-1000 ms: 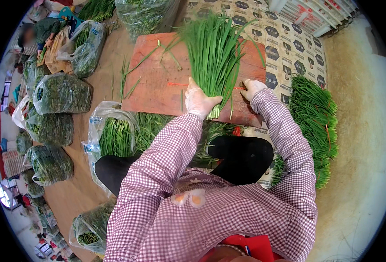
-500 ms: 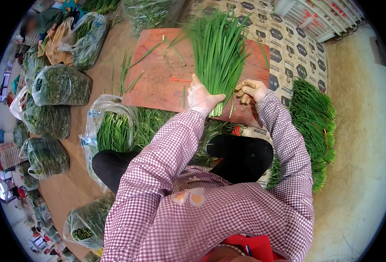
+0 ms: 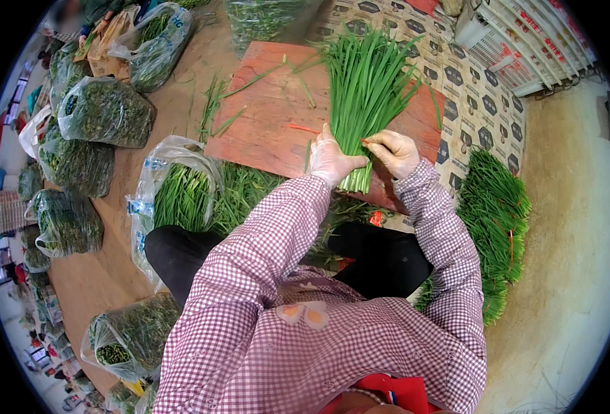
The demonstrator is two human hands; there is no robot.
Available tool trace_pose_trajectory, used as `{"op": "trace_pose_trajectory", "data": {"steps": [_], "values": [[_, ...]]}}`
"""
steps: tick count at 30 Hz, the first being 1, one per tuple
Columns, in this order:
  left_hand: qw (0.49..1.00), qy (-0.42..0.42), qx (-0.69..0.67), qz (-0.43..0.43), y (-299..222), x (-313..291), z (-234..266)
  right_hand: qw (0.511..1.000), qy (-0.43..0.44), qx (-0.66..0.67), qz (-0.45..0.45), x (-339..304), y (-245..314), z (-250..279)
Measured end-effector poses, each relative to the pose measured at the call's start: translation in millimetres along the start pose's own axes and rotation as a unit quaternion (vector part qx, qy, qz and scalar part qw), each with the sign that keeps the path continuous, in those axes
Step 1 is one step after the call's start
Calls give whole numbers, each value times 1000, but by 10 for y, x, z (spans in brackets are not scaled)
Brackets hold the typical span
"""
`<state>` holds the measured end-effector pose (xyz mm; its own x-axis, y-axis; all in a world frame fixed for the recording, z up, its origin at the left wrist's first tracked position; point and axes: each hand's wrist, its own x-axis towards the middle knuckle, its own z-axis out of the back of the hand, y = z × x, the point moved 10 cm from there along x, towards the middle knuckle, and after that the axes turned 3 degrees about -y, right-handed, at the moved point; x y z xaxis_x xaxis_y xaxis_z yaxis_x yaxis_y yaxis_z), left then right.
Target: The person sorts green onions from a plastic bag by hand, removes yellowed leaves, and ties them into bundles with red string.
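A bunch of long green garlic chives (image 3: 367,90) lies on a reddish wooden board (image 3: 267,114), its pale cut ends toward me. My left hand (image 3: 332,160), in a thin whitish glove, is closed round the bunch near those ends, thumb across the top. My right hand (image 3: 396,153), gloved too, pinches a small red tie (image 3: 365,141) against the right side of the stalks. How far the tie goes round the bunch is hidden. Another red tie (image 3: 305,129) rests on the board left of my left hand, near a few loose leaves (image 3: 232,121).
Tied chive bundles (image 3: 495,221) are piled at my right. An open plastic bag of chives (image 3: 184,196) stands by my left knee. Several bagged bundles of greens (image 3: 104,110) line the left side. White plastic crates (image 3: 519,48) stand at the far right, on patterned sheeting (image 3: 450,76).
My right hand has moved left, from beside the bunch to its stalks, bringing the red tie against them. The left hand keeps its hold. The whole view has shifted slightly.
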<state>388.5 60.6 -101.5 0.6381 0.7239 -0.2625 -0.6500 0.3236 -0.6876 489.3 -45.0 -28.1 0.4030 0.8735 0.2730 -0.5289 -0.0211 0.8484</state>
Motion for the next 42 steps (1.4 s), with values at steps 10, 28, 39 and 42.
{"op": "trace_pose_trajectory", "data": {"steps": [10,28,39,42], "values": [[752,174,-632,66,415,446,-702,935,51,-148,319,534,784,-718],[942,88,-320,52,1014,305,426,965,159,-206,24,850,-56,-1141],[976,-59,94,-187,495,621,742,961,150,-231,27,844,-83,-1138],[986,-22,52,-157,488,659,725,964,143,-223,27,830,-101,-1106]]}}
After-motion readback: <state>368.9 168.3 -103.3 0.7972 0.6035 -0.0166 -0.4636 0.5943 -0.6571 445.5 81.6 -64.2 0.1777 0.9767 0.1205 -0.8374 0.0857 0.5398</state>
